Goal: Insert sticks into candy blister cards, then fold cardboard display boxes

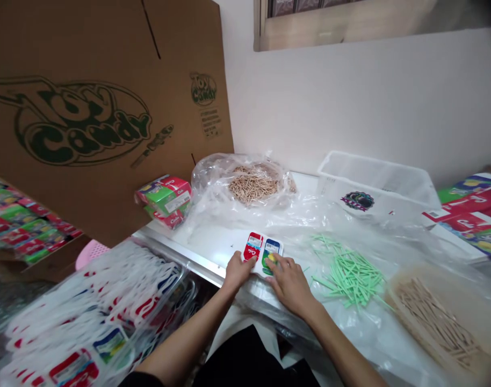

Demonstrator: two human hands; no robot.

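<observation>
A white plastic twin pack (263, 247) is at the table's front edge. Its left half bears a red "Cola" label, its right half a blue and green one with a yellow fruit picture. My left hand (238, 270) is closed on the pack's lower left edge, thumb on top and the other fingers partly hidden. My right hand (290, 283) grips the right half, its fingertips over the green label. To the right of that hand lies a loose pile of light green sticks (352, 274) on clear plastic film.
A tall "Toy Candy" carton (108, 107) stands left. Several similar white packs (88, 306) fill a clear bag lower left. Behind are candy boxes (168, 199), a bag of brown sticks (253, 185) and a clear bin (374, 188). A tub of brown sticks (434, 317) sits right.
</observation>
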